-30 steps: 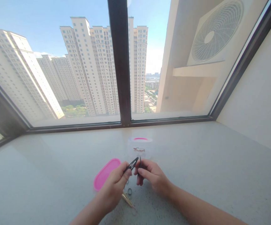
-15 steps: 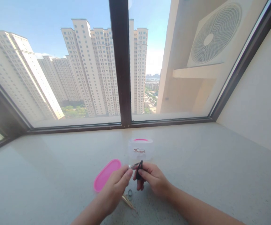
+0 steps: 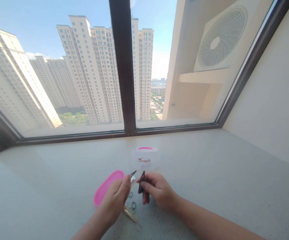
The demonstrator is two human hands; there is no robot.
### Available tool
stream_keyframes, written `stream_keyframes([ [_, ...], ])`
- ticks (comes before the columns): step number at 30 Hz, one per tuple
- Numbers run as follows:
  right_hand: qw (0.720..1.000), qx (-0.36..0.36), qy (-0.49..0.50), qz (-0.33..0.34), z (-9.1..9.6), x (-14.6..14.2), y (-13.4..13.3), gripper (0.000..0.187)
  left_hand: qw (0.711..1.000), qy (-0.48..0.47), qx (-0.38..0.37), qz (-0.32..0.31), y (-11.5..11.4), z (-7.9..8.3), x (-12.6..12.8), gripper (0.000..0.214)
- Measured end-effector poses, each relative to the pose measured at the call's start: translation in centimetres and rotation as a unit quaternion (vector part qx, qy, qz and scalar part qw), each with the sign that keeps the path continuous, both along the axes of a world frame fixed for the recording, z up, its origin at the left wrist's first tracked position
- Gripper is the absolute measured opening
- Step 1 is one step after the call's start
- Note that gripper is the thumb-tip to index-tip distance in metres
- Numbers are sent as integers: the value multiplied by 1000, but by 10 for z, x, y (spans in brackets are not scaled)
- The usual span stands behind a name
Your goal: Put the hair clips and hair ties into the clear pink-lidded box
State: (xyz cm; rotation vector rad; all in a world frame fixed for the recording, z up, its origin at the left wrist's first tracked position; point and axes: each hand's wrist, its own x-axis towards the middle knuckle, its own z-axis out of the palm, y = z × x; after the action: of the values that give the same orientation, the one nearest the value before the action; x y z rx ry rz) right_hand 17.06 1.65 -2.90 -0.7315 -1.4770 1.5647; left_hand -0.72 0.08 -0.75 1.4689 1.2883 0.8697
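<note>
Pinching a black snap hair clip (image 3: pixel 133 173) in the closed left hand (image 3: pixel 115 197), lower centre of the frame. Gripping a second black clip (image 3: pixel 141 183), nearly upright, in the half-curled right hand (image 3: pixel 160 190), just beside.

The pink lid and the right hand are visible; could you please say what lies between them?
The head view shows the left hand holding a black clip, a pale item and a small ring between the pink lid and the right hand.

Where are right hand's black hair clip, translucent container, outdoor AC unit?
Black hair clip (image 3: pixel 141 181): head view, middle of clip.
Translucent container (image 3: pixel 144 154): head view, front wall.
Outdoor AC unit (image 3: pixel 222 38): head view, fan grille.
</note>
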Motion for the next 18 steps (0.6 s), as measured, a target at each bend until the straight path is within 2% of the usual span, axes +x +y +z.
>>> stream_keyframes([
  [4, 1000, -18, -17, 5, 1, 1, -1, 29, 1000, 4, -12, 15, -2, 5, 2, 62],
  [9, 999, -27, -37, 11, 1, 3, -2, 31, 1000, 7, 1, 22, -3, 9, 1, 55],
  [18, 999, -14, -49, -19, 1, 3, -2, 37, 998, 24, 23, -43, -1, 1, -1, 40],
])
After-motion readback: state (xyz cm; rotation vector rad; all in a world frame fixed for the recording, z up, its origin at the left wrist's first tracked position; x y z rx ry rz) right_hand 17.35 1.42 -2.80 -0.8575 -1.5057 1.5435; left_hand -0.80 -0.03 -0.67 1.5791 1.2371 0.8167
